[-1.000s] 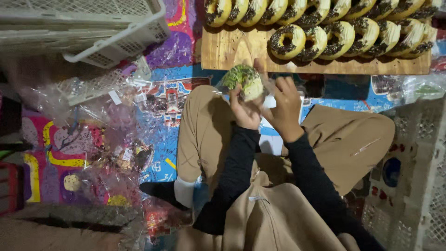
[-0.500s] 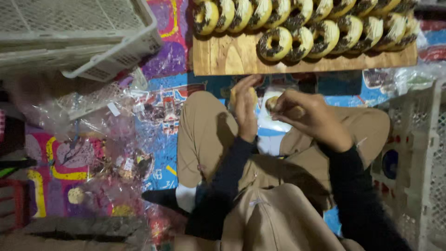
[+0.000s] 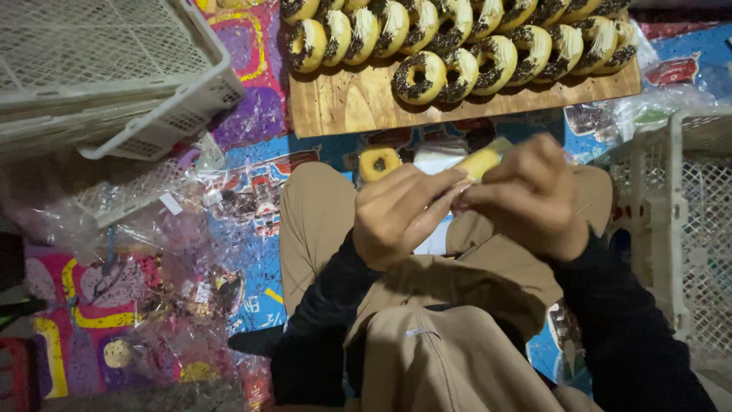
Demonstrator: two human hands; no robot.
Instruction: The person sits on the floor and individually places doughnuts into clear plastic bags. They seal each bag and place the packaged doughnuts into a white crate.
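Observation:
My left hand point(image 3: 398, 211) and my right hand point(image 3: 528, 197) meet above my lap, and both grip a yellowish doughnut in clear wrap point(image 3: 479, 162); only its top edge shows between the fingers. A plain yellow doughnut point(image 3: 379, 162) lies on the mat just beyond my left hand. Farther off, a wooden board point(image 3: 358, 103) carries rows of doughnuts with white icing and dark sprinkles point(image 3: 457, 42).
A white plastic crate point(image 3: 114, 69) stands at the upper left and another white crate point(image 3: 686, 221) at the right. Crumpled clear plastic bags point(image 3: 145, 290) lie on the colourful mat at the left. My crossed legs in tan trousers point(image 3: 320, 221) fill the middle.
The view has drawn nearer to my hands. The doughnut was held up in front of the board; both hands have come together around it, lower over my lap.

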